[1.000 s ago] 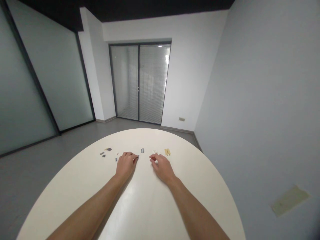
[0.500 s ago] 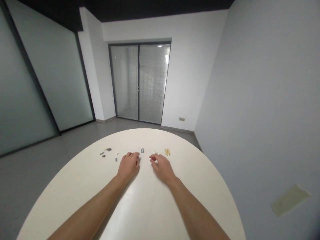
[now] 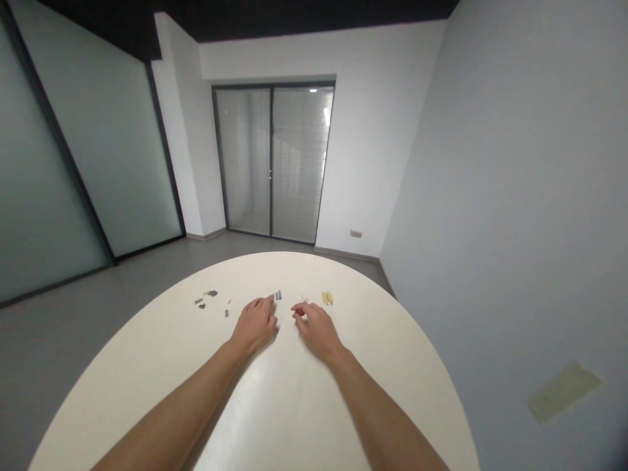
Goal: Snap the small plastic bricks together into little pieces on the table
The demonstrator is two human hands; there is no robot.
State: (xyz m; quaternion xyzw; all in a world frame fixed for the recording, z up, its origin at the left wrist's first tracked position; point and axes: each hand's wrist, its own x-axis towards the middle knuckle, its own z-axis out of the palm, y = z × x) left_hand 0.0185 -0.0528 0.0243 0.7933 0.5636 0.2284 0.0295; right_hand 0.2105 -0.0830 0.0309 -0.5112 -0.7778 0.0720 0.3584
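Observation:
On the round white table (image 3: 275,405), my left hand (image 3: 254,323) rests palm down with its fingers stretched forward and the thumb apart. Its fingertips are just left of a pair of small grey pieces (image 3: 279,295); I cannot tell whether they touch. My right hand (image 3: 316,327) is loosely curved, thumb and forefinger slightly apart, with nothing visible between them. Small white pieces (image 3: 303,297) lie just beyond its knuckles, partly hidden. Yellow pieces (image 3: 327,298) lie side by side to the right of them. All these pieces are too small to name more exactly.
Farther left on the table are a dark piece (image 3: 212,293), a grey bar (image 3: 199,301), a small dark piece (image 3: 202,306) and a grey piece (image 3: 226,313). A white wall (image 3: 490,196) rises at the right. Glass doors (image 3: 272,163) stand beyond the table.
My left hand's fingers have straightened and its thumb has spread toward the right. The light bit that showed at its fingertips is no longer visible there. My right hand has hardly moved.

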